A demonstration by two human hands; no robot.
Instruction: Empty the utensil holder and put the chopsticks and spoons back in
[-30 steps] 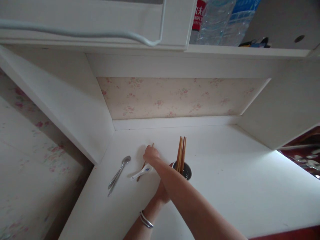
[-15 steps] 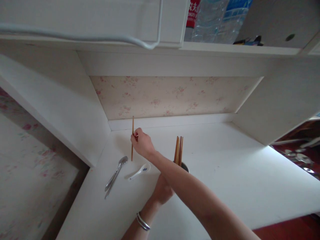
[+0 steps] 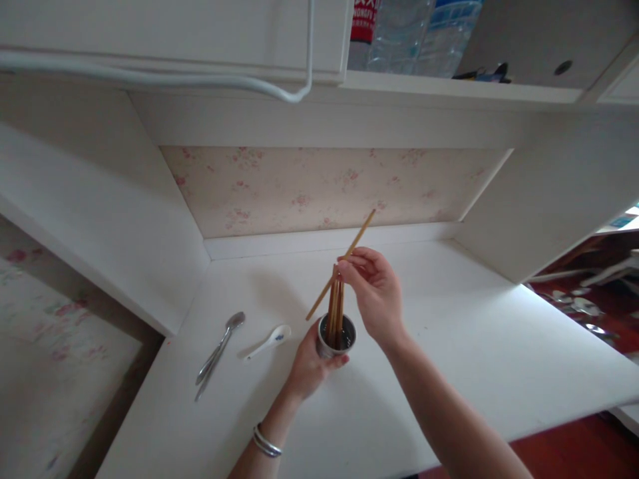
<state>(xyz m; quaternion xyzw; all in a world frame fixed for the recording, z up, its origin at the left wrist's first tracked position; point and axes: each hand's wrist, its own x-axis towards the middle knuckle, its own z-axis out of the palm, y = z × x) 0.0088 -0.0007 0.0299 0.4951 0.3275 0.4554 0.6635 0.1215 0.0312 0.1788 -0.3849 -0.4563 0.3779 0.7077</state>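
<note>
My left hand (image 3: 310,362) is wrapped round a metal cup (image 3: 335,350) from its left side. Several wooden chopsticks (image 3: 335,313) stand upright in that cup. Above it, my right hand (image 3: 375,286) pinches a single light wooden chopstick (image 3: 360,233), tilted with its upper end to the right and crossing in front of the tops of the others. Left of the cup, a white spoon (image 3: 274,339) with a small blue mark lies on the white tabletop (image 3: 449,346). Farther left, metal spoons (image 3: 224,342) lie side by side, partly overlapping.
A white side panel (image 3: 100,219) bounds the tabletop on the left, and another panel (image 3: 544,193) on the right. Overhead, a shelf (image 3: 464,90) holds clear plastic bottles (image 3: 399,40). A white cable (image 3: 224,81) hangs along the cabinet's lower edge.
My right hand has carried the chopstick from the left, near the spoons, over to above the cup. The chopstick has gone from upright to slanted. The view has shifted slightly.
</note>
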